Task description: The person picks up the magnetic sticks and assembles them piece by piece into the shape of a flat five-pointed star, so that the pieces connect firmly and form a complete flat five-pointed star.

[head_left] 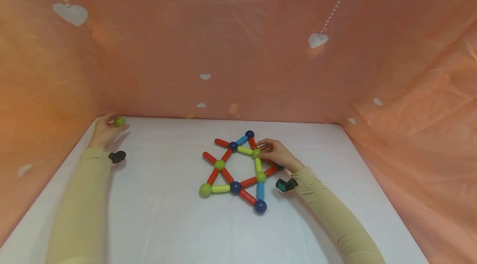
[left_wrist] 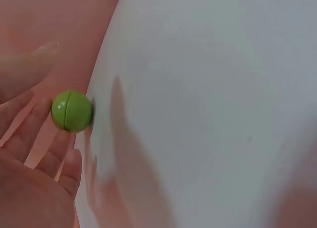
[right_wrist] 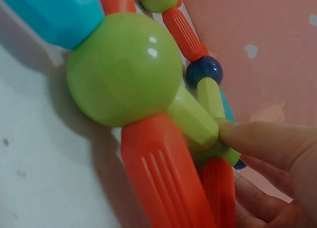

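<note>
On the white table lies a flat star-like frame of magnetic rods and balls, its red rod (head_left: 247,182), blue rod (head_left: 261,190) and navy ball (head_left: 235,188) among several such pieces. At the frame's upper right, my right hand (head_left: 277,153) pinches a green ball (head_left: 256,153); close by in the right wrist view is another green ball (right_wrist: 125,69). Far to the left, my left hand (head_left: 106,130) is beside a loose green ball (head_left: 119,121). The left wrist view shows fingertips (left_wrist: 60,137) touching that ball, the thumb held apart from it.
Two red rods, the upper (head_left: 221,142) and the lower (head_left: 209,157), stick out from the frame's left side with free ends. An orange cloth (head_left: 167,49) with white hearts hangs behind the table's back edge and along both sides.
</note>
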A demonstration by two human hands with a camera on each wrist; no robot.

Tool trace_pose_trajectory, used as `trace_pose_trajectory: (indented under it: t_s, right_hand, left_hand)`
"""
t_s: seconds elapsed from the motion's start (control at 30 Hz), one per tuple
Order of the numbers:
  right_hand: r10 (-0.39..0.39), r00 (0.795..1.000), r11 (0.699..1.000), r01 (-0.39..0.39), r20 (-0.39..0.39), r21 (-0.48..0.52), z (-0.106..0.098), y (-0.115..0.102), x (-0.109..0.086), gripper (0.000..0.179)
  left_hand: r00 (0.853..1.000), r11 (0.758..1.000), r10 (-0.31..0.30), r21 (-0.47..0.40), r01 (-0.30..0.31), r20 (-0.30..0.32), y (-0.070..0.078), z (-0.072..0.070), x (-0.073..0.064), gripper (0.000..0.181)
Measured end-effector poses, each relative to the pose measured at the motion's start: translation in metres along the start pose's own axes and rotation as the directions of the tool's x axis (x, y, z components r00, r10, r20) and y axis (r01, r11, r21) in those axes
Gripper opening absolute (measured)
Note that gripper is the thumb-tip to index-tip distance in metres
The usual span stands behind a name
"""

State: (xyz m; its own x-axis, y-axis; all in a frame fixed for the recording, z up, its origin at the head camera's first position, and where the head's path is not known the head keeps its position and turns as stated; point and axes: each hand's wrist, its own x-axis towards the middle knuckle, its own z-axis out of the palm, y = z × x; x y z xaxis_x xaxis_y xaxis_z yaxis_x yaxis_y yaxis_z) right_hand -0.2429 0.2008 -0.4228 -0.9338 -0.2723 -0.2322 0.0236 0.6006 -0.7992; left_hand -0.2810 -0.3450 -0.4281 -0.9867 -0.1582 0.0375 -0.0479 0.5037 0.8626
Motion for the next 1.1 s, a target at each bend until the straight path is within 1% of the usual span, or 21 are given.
trace_pose_trajectory:
  t_s: [0.07,0.23,0.3,0.37,0.43,0.5,0.57,0.63,0.7,0.77,0.83,0.93,1.0,1.1]
  right_hand:
    - [0.002,1.000,1.000,-0.002,0.001,0.003,0.000,0.000,0.000,0.046]
    - [-0.030,1.000,1.000,0.030,0.001,-0.010,0.001,0.002,0.001,0.046]
    - [-0.044,0.999,0.999,0.044,0.002,-0.017,0.001,0.002,0.002,0.046]
    - [-0.051,0.999,0.999,0.051,0.003,-0.015,0.001,0.002,0.001,0.046]
    - [-0.059,0.998,0.998,0.059,0.005,-0.012,0.000,0.002,0.001,0.045]
    - [-0.061,0.998,0.998,0.061,0.009,-0.011,0.001,0.001,0.001,0.045]
    - [-0.058,0.998,0.998,0.058,0.010,-0.012,0.001,0.002,0.000,0.044]
    - [-0.052,0.999,0.999,0.052,0.012,-0.015,0.002,0.002,0.000,0.044]
    - [-0.043,0.999,0.999,0.043,0.009,-0.014,0.002,0.003,0.000,0.044]
    - [-0.041,0.999,0.999,0.041,0.007,-0.016,0.003,0.003,0.000,0.044]
    - [-0.041,0.999,0.999,0.041,0.004,-0.016,0.003,0.004,0.001,0.044]
    - [-0.043,0.999,0.999,0.043,0.000,-0.015,0.002,0.005,0.001,0.044]
    - [-0.039,0.999,0.999,0.039,-0.004,-0.008,0.002,0.005,0.002,0.044]
    - [-0.029,1.000,1.000,0.029,-0.010,-0.001,0.001,0.005,0.003,0.045]
  left_hand:
    - [1.000,1.000,-0.003,0.021,0.003,0.008,0.000,0.002,0.000,0.072]
    - [1.000,0.998,-0.026,0.064,0.025,0.011,0.003,0.004,-0.001,0.070]
    - [1.000,0.997,-0.030,0.075,0.030,-0.001,0.003,0.003,-0.002,0.070]
    - [0.999,0.998,-0.034,0.061,0.035,-0.021,0.000,0.002,-0.002,0.068]
    - [0.998,0.998,-0.049,0.024,0.050,-0.046,-0.003,0.000,-0.002,0.065]
    - [0.996,0.997,-0.061,-0.047,0.058,-0.065,-0.007,-0.001,-0.002,0.056]
    - [0.995,0.993,-0.061,-0.109,0.053,-0.076,-0.009,-0.002,-0.002,0.045]
    - [0.996,0.987,-0.059,-0.151,0.049,-0.068,-0.010,0.000,-0.004,0.042]
    - [0.997,0.989,-0.037,-0.145,0.027,-0.063,-0.009,0.004,-0.005,0.045]
    - [0.998,0.992,-0.010,-0.124,0.001,-0.069,-0.008,0.010,-0.006,0.053]
    - [0.997,0.995,0.025,-0.091,-0.031,-0.071,-0.009,0.015,-0.005,0.057]
    - [0.993,0.994,0.097,-0.049,-0.101,-0.068,-0.010,0.021,-0.001,0.052]
    - [0.989,0.990,0.142,-0.010,-0.143,-0.043,-0.008,0.025,0.000,0.048]
    - [0.981,0.980,0.194,0.046,-0.194,0.000,0.002,0.035,-0.001,0.043]
